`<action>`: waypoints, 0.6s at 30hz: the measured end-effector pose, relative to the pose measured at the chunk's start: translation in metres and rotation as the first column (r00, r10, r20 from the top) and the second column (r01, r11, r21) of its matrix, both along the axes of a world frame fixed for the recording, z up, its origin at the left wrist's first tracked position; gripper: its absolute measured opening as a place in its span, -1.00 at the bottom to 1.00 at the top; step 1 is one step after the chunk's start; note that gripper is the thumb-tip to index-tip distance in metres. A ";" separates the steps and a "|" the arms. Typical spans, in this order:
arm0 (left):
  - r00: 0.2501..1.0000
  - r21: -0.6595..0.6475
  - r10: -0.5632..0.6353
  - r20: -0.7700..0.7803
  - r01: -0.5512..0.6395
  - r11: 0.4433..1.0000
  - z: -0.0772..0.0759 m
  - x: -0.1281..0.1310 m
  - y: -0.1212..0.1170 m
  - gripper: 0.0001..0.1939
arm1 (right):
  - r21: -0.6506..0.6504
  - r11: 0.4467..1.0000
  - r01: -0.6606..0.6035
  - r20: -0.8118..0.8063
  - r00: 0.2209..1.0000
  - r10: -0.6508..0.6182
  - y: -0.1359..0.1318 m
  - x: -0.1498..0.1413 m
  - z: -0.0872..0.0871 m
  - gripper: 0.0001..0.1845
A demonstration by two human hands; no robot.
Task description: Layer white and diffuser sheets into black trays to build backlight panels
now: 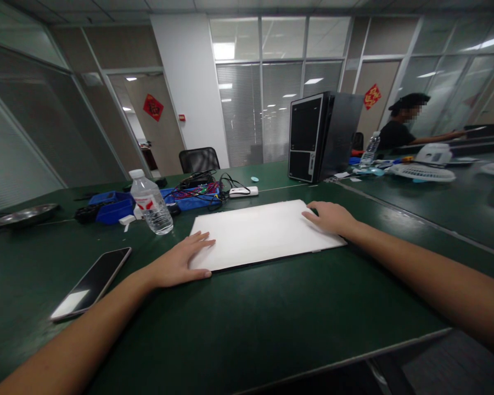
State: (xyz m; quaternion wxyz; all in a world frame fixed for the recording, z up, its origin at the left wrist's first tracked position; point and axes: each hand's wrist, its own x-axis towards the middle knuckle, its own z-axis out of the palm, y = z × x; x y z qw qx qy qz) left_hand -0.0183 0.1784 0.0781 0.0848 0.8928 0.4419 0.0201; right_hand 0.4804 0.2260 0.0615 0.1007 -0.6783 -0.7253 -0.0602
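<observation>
A flat white rectangular panel [257,233] with a thin dark edge lies on the green tabletop in front of me. My left hand [183,260] rests on its left end, fingers spread over the top and thumb stretched along the near edge. At the right end, my right hand [331,218] lies across the corner, with a gap between thumb and forefinger; its other fingers are mostly hidden. Both hands are open and touch the panel. Left of my left forearm is a phone [93,282], its dark screen facing up.
A water bottle [150,203] stands beyond my left hand, near blue bins [115,207] and a tray of wires [195,195]. Behind the panel are a white power strip [243,191] and a black computer tower [323,137]. A person [403,123] sits far right, beyond a white fan [422,173].
</observation>
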 end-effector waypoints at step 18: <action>1.000 -0.002 0.006 -0.017 -0.006 1.000 0.000 0.001 -0.002 0.00 | -0.091 0.990 -0.108 0.025 0.994 0.111 0.004 0.004 -0.012 -0.21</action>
